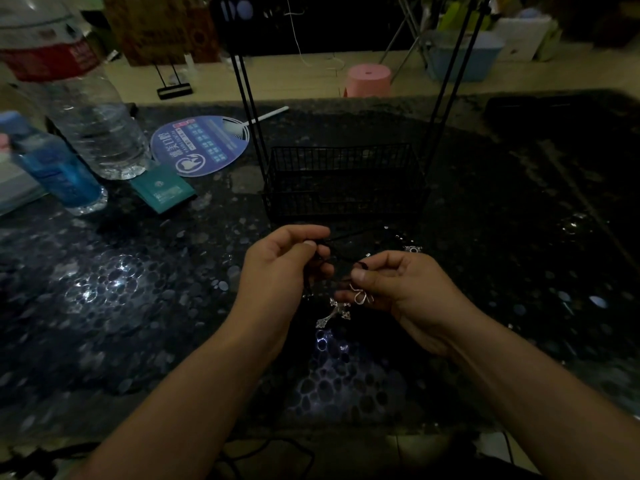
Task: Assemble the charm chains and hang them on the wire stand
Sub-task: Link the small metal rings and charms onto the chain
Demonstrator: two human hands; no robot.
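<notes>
Lighting: dim, fine detail is lost in the dark areas.
Left hand (284, 261): held above the worktop, fingers curled, a dark cord (341, 252) is pinched between thumb and forefinger.
Right hand (398, 282): held just beside the left, fingers curled, the other end of the same cord is pinched at the thumb tip; a bow-shaped silver charm (362, 295) is held against the lower fingers.
Cord: stretched between the two hands; a further loop is seen running up and right toward the wire stand, exact path cannot be told.
Cross charm (334, 315): silver, seen below and between the hands, tilted; whether it hangs from the cord or lies on the worktop cannot be told.
Small silver charm (412, 249): seen on the worktop just beyond the right hand, apart from it.
Wire stand (341, 178): black, basket-shaped base placed on the worktop right behind the hands, thin uprights rising out of frame; nothing is seen hung on it.
Worktop (138, 306): dark, pebble-patterned, glossy reflections.
Far left: large clear water bottle (86, 109) with red label, small blue bottle (60, 171), teal packet (162, 190), all stood or laid on the worktop.
Round fan (201, 145): blue printed, laid flat left of the stand.
Background: pink stool (369, 79) on the floor beyond the worktop.
</notes>
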